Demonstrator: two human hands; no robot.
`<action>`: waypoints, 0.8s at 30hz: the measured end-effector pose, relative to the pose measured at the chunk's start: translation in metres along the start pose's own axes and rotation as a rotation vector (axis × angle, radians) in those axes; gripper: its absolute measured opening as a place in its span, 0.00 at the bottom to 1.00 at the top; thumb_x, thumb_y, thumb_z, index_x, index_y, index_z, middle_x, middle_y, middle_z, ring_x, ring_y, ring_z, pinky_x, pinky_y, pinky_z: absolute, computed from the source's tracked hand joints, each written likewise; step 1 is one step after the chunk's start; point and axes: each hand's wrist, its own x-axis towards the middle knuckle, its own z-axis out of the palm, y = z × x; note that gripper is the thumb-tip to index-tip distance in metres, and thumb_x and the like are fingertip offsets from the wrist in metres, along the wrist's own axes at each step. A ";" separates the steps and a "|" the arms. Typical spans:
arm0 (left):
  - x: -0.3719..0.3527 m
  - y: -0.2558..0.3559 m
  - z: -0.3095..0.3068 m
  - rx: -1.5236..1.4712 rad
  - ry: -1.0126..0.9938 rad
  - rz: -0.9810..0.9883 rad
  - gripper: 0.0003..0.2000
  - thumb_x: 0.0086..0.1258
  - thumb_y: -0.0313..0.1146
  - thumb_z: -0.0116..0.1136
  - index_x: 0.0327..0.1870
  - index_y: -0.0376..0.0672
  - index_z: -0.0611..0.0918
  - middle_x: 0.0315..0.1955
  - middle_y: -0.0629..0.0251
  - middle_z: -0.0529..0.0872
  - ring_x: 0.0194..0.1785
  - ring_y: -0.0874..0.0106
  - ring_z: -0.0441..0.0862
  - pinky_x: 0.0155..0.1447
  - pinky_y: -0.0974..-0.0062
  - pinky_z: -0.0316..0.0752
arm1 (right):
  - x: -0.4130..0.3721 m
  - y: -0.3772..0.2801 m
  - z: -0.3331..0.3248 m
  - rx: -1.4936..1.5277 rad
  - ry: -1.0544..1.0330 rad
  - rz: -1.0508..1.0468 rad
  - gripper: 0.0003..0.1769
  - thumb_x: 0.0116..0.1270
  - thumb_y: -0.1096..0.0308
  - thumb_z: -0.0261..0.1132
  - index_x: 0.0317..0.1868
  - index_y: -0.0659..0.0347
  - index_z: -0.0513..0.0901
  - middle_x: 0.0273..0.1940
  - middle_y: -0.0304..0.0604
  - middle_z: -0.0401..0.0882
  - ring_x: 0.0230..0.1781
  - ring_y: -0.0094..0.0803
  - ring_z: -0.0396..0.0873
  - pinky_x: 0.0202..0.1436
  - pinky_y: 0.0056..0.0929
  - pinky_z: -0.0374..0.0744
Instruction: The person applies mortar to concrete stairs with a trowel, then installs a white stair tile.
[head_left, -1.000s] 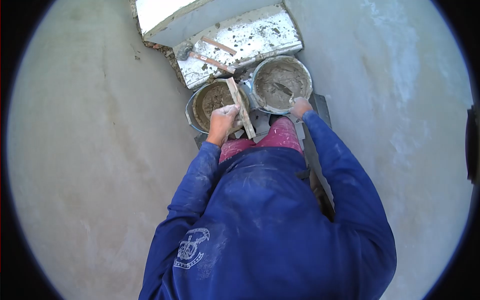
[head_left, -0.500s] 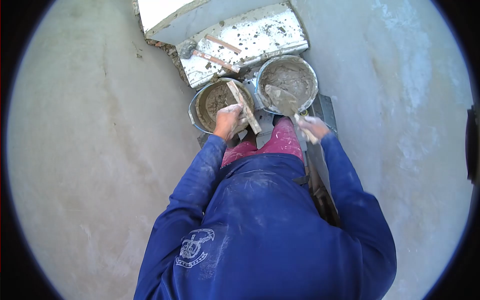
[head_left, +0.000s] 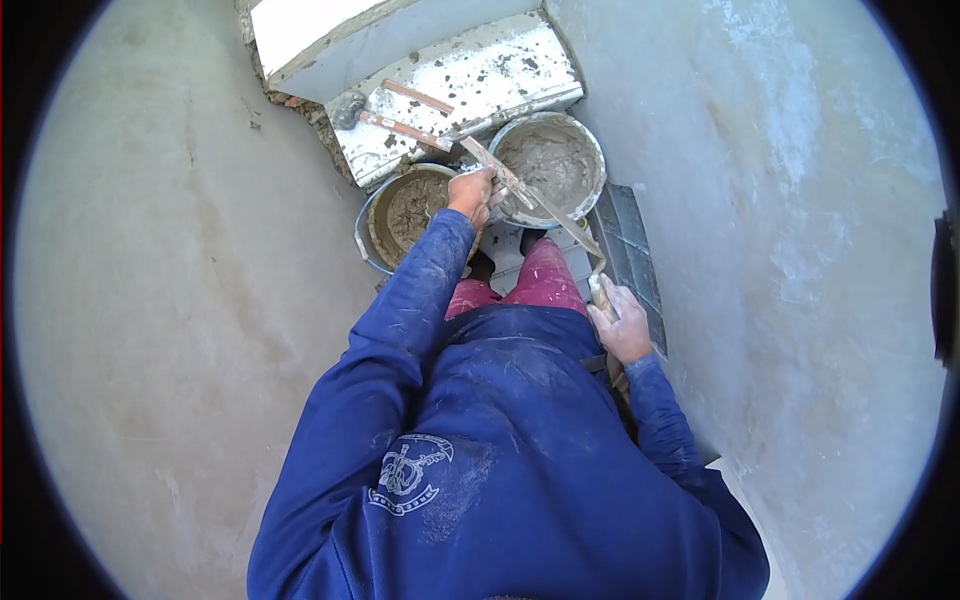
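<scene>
My left hand (head_left: 475,193) is closed around a narrow board that looks like a plastering float (head_left: 496,170) turned edge-on. It hovers over the right rim of a bucket (head_left: 377,232) of mortar. A pointing trowel (head_left: 572,232) is gripped by its handle in my right hand (head_left: 624,322), beside my thigh. Its blade, also seen nearly edge-on, slants up and left, and its tip overlaps the float's lower end. Behind the blade stands a second bucket (head_left: 601,170), holding wet grey mortar.
A mortar-spattered white ledge (head_left: 500,70) lies beyond the buckets, bearing a hammer (head_left: 400,130) and a short wooden strip (head_left: 418,97). Smooth plastered walls rise left (head_left: 130,300) and right (head_left: 800,330). A dark grey slab (head_left: 630,260) lies right of my legs.
My left hand has moved up and right with the float. The right hand drew back toward my body, turning the trowel from flat over the right bucket to edge-on against the float.
</scene>
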 end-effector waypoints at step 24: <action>-0.031 0.002 -0.017 0.135 -0.173 -0.052 0.07 0.70 0.27 0.62 0.44 0.32 0.83 0.36 0.61 0.86 0.37 0.69 0.86 0.41 0.69 0.85 | 0.024 0.004 0.058 0.073 0.117 -0.073 0.32 0.60 0.66 0.73 0.64 0.67 0.77 0.45 0.55 0.81 0.47 0.50 0.81 0.53 0.39 0.80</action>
